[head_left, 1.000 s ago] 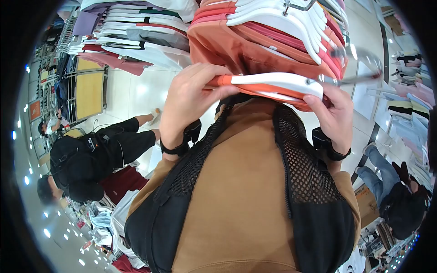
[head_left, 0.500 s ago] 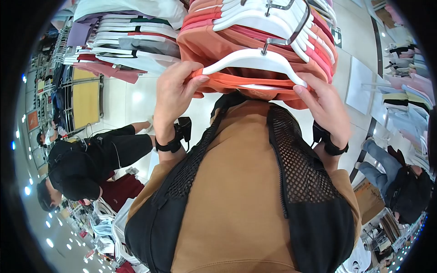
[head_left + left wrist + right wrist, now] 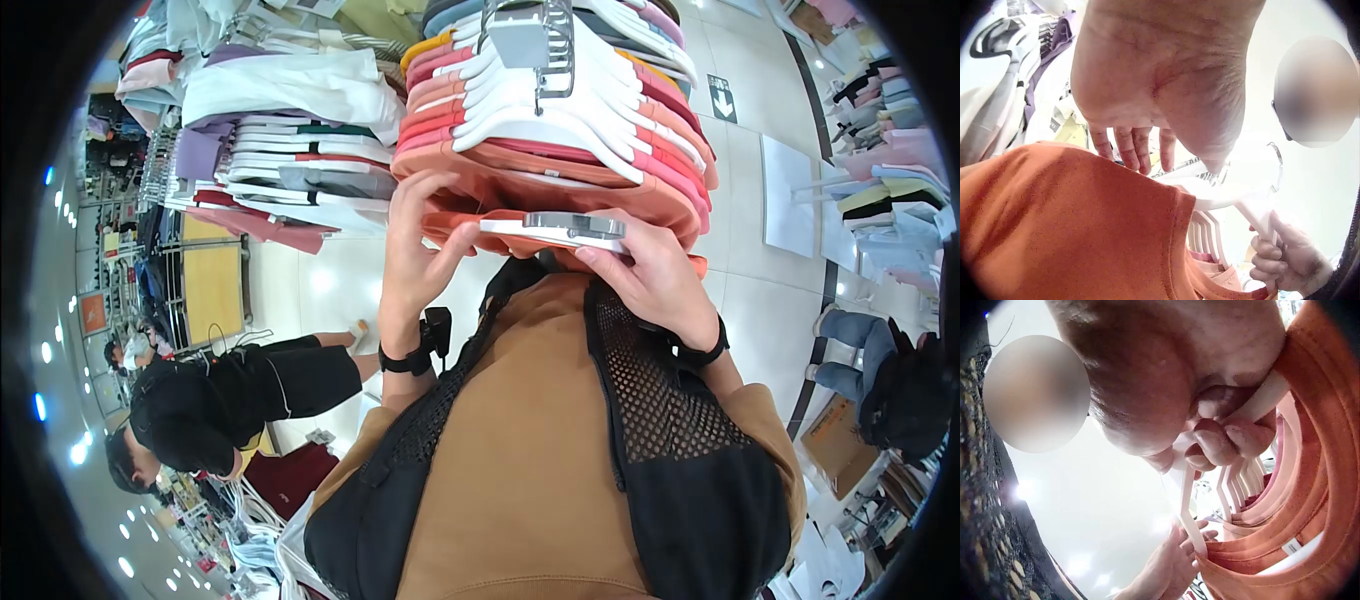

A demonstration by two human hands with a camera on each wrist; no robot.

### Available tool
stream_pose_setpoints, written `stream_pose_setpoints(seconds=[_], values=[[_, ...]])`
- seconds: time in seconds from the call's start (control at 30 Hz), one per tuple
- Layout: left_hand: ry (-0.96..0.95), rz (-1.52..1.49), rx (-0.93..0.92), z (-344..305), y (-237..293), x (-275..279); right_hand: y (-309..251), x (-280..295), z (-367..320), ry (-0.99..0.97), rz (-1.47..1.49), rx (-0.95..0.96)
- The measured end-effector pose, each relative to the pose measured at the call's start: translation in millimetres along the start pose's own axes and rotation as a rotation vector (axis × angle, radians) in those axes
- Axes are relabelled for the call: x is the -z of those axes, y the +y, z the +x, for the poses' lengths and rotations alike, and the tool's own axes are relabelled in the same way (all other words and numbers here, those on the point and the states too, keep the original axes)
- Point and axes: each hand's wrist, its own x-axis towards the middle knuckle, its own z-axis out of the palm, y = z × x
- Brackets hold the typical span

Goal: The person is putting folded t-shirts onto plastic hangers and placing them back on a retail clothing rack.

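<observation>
My right hand pinches a white hanger by its right arm; in the right wrist view the fingers curl round the hanger. An orange garment hangs on it, its neckline round the hanger. My left hand is beside the hanger's left end, fingers spread and thumb apart; in the left wrist view the left hand hangs over the garment's shoulder with fingers extended. The hanger's metal hook lies toward my right hand.
Just beyond is a rack of coral and pink garments on white hangers. Another rack with white and grey clothes stands to the left. A person in black is at the left, another person at the right.
The hanger has turned, its hook now tipped over toward my right hand. My left hand has let go of the garment's left shoulder and spread its fingers. The view has shifted, showing more of the rack.
</observation>
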Motion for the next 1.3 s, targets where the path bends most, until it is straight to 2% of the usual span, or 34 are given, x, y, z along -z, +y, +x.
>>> stream_pose_setpoints(seconds=[0.2, 0.4, 0.53, 0.63, 0.77, 0.83, 0.93, 1.17, 1.23, 1.3], values=[[0.177, 0.090, -0.051, 36.4, 9.4, -21.9, 8.3, 2.3, -0.3, 0.031, -0.053, -0.012], [0.205, -0.015, 0.002, 63.1, 18.4, -44.8, 11.6, 3.3, -1.7, 0.090, -0.035, -0.030], [0.261, -0.035, -0.069, 71.1, 7.9, -52.0, 15.4, 7.5, -5.2, 0.100, -0.042, -0.049], [0.263, -0.043, -0.013, 70.8, 3.8, -55.6, 19.8, 8.6, -5.4, 0.129, -0.050, -0.028], [0.217, -0.024, -0.026, 79.0, 17.3, -51.6, 16.4, 15.0, -0.6, 0.091, -0.057, -0.034], [0.154, -0.142, 0.055, 81.6, 21.7, -49.5, 16.2, 17.0, 2.7, 0.061, -0.054, -0.047], [0.168, -0.140, 0.039, 85.3, 26.0, -47.9, 19.0, 17.6, 6.8, 0.055, -0.068, -0.040], [0.115, -0.105, 0.076, 87.5, 15.5, -44.0, 18.8, 21.0, 16.8, 0.059, -0.093, -0.009], [0.121, -0.193, 0.143, 87.4, 12.8, -45.1, 17.6, 22.9, 19.9, 0.061, -0.100, 0.004], [0.138, -0.223, 0.109, 90.1, 6.8, -47.5, 14.4, 25.9, 24.3, 0.047, -0.101, -0.010]])
